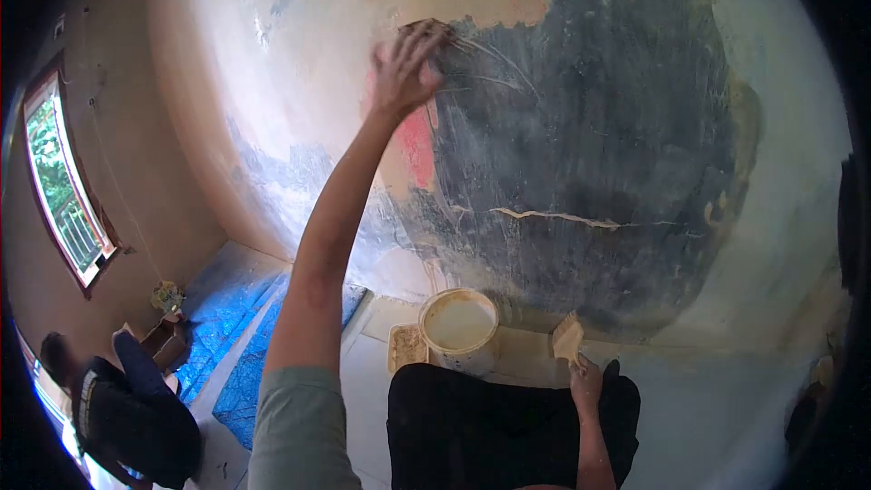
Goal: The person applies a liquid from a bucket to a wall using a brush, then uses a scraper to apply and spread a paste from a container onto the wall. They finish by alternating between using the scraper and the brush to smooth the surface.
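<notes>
High on the wall (626, 127), at the left edge of its large dark grey patch, my left hand (408, 68) is raised with its fingers bent. A dark brown edge of something (426, 25) shows at the fingertips; I cannot tell what it is. Pale curved streaks run across the wall just to the right of these fingers. Low in front of me, my right hand (588, 381) is closed around the handle of a wide flat brush (569, 338), its tan end pointing up near the foot of the wall.
A round bucket (460, 292) of pale liquid stands before my knees, with a small tray (407, 347) beside it. Blue sheeting (231, 327) covers floor at left. Another person (132, 408) sits at lower left, below a window (65, 177). A pale crack (562, 216) crosses the dark patch.
</notes>
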`<state>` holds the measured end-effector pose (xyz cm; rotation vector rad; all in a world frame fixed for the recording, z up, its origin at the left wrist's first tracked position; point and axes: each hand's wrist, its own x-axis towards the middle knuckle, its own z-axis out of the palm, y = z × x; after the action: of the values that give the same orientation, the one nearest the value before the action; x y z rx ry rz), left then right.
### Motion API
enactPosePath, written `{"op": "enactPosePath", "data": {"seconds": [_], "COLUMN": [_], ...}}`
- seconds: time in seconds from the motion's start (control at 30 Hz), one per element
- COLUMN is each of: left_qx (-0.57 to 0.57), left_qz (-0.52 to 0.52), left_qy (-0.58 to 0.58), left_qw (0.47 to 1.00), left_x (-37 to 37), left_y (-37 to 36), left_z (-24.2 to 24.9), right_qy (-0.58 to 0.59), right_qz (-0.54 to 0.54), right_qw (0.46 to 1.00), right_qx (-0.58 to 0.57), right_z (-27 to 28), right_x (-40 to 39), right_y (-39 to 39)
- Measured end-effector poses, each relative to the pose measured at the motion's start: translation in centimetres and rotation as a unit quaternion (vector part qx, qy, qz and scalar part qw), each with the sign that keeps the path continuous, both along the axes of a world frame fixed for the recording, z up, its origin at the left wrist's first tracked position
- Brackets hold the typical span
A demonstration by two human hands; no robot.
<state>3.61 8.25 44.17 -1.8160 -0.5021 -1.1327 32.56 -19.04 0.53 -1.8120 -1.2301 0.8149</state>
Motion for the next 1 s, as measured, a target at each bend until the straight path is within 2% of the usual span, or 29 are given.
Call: {"op": "enactPosePath", "data": {"seconds": [0.03,0.07,0.1,0.13,0.2,0.23,0.27,0.33,0.37,0.4,0.43,0.47,0.5,0.53,0.6,0.63,0.67,0.73,0.77,0.8,0.83,0.87,0.9,0.93,1.0], "left_qx": [-0.093,-0.182,-0.091,-0.091,0.009,0.021,0.023,-0.160,-0.129,-0.131,-0.078,-0.023,-0.021,-0.026,-0.098,-0.175,-0.181,-0.049,-0.003,0.000,-0.010,-0.022,-0.076,-0.076,-0.050], "left_qz": [0.044,0.088,-0.022,-0.023,0.019,0.039,0.038,0.012,-0.079,-0.073,-0.007,0.057,0.088,0.088,0.148,0.077,0.081,0.042,0.074,0.069,0.122,0.177,0.174,0.177,0.060], "left_qy": [-0.128,-0.250,-0.310,-0.310,-0.150,-0.038,-0.036,-0.254,-0.335,-0.333,-0.234,-0.131,-0.037,-0.036,-0.214,-0.325,-0.325,-0.235,-0.159,-0.160,-0.157,-0.156,-0.227,-0.226,-0.301], "left_qw": [0.986,0.947,0.946,0.946,0.988,0.998,0.998,0.954,0.930,0.931,0.969,0.989,0.995,0.995,0.961,0.926,0.925,0.970,0.985,0.985,0.980,0.971,0.955,0.955,0.951], "left_x": [-0.1,-0.4,-1.9,-1.0,2.1,2.2,1.6,-0.3,-1.3,-1.0,-0.1,0.7,0.5,-0.1,-1.5,-1.4,-1.1,-0.4,0.0,0.0,-0.4,-0.8,-0.1,0.7,2.1], "left_y": [-0.6,-0.7,5.0,4.8,2.6,0.4,0.5,1.2,4.5,3.6,2.8,1.4,0.1,0.2,0.8,1.2,1.6,2.3,2.3,2.2,2.0,1.6,1.6,1.8,3.0], "left_z": [0.5,1.0,0.9,0.6,-0.1,-0.2,0.3,1.4,0.6,0.0,-1.1,-1.8,-2.5,-2.7,-2.7,-2.3,-2.6,-2.8,-2.6,-2.1,-1.6,-1.4,-0.9,-0.9,-1.5], "right_qy": [0.000,0.001,0.005,0.005,0.017,0.017,0.022,0.032,0.036,0.036,0.019,0.016,-0.020,-0.054,-0.027,0.000,0.000,-0.031,-0.035,-0.054,-0.071,-0.072,-0.061,-0.048,-0.045], "right_qz": [0.000,-0.009,-0.018,-0.019,-0.019,-0.021,-0.028,-0.032,-0.011,0.011,-0.011,-0.012,-0.022,-0.031,-0.005,0.019,0.020,-0.035,-0.038,-0.032,-0.025,-0.024,-0.016,-0.007,-0.001], "right_qw": [1.000,1.000,0.999,0.999,0.998,0.997,0.997,0.997,0.998,0.999,0.998,0.998,0.999,0.998,0.999,0.998,0.999,0.997,0.996,0.996,0.995,0.995,0.996,0.997,0.998], "right_qx": [-0.002,0.020,0.041,0.040,0.064,0.067,0.066,0.057,0.048,0.039,0.054,0.057,0.044,0.027,0.036,0.057,0.050,0.068,0.069,0.068,0.066,0.067,0.067,0.067,0.046], "right_z": [-0.4,-1.2,-2.0,-2.7,-3.2,-3.1,-3.0,-2.3,-1.2,-0.7,-2.2,-1.6,-0.8,-0.3,-0.2,-0.4,-1.1,-2.4,-3.1,-3.8,-4.5,-3.5,-1.6,-0.7,-1.1], "right_x": [0.2,0.3,0.1,-0.1,0.5,0.5,0.3,0.1,0.0,0.0,0.0,0.1,-0.1,-0.4,0.0,-0.1,-0.4,-0.2,0.1,0.3,0.3,0.1,-0.3,-0.6,-0.5], "right_y": [0.0,0.1,0.2,0.2,0.6,0.7,0.8,0.1,0.0,-0.3,0.2,0.2,-0.2,-0.6,-0.6,-0.6,-0.7,0.0,0.1,0.4,0.7,0.4,-0.2,-0.5,-0.4]}}
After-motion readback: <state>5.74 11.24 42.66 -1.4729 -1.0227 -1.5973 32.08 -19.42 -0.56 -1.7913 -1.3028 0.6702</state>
